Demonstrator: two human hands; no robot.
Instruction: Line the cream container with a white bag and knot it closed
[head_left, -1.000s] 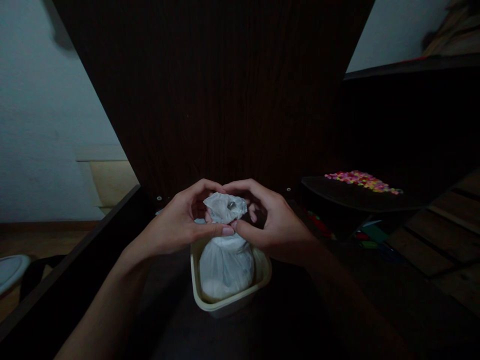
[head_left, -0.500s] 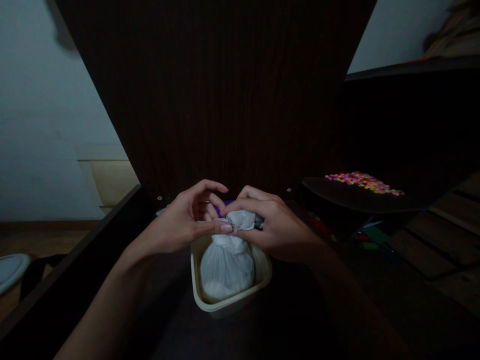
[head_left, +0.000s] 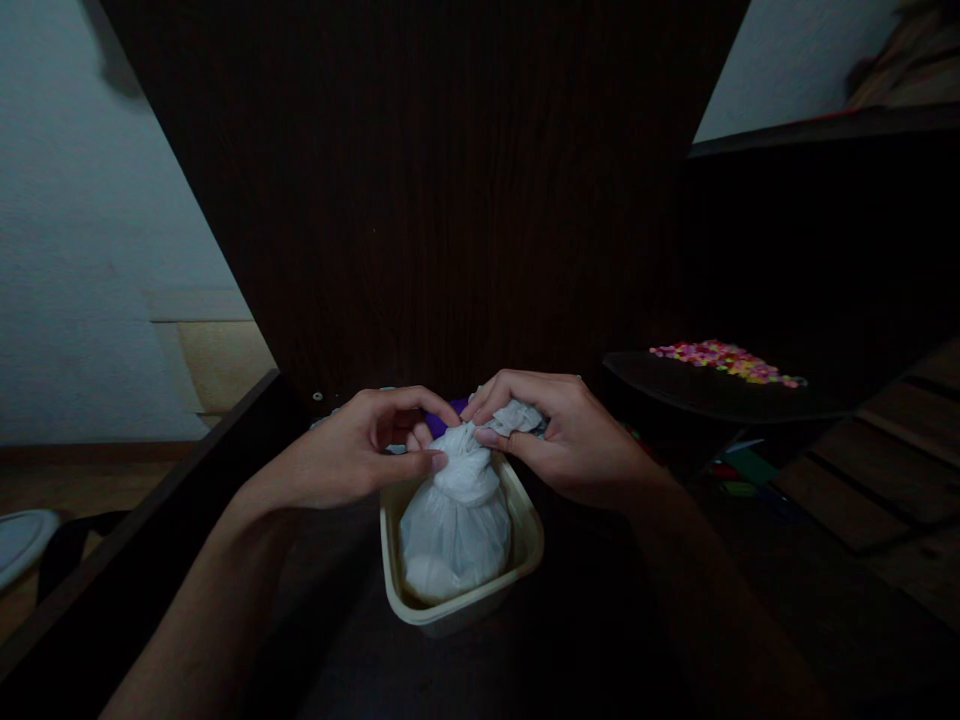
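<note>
A knotted white plastic bag [head_left: 455, 530] with a rounded, filled bottom sits inside a cream-coloured plastic container [head_left: 534, 550]. What fills the bag cannot be made out. My right hand [head_left: 559, 425] pinches the bag's gathered top just above the knot, and a crumpled end sticks out between thumb and fingers. On the other side, my left hand [head_left: 360, 440] has its thumb against the knot and its index finger curled to the twisted neck. Something purple [head_left: 442, 420] shows partly behind the bag, mostly hidden by my hands.
A dark wooden panel [head_left: 435, 200] rises directly behind the container. To the right, a dark curved shelf [head_left: 697, 395] holds a heap of small pink, red and yellow pieces [head_left: 724, 360]. A dark side board [head_left: 150, 520] runs along the left. Wooden slats [head_left: 877, 480] lie at the far right.
The fingers have shifted on the bag's neck, and more of the knot now shows. My left hand has moved slightly left and down. The container stays where it was.
</note>
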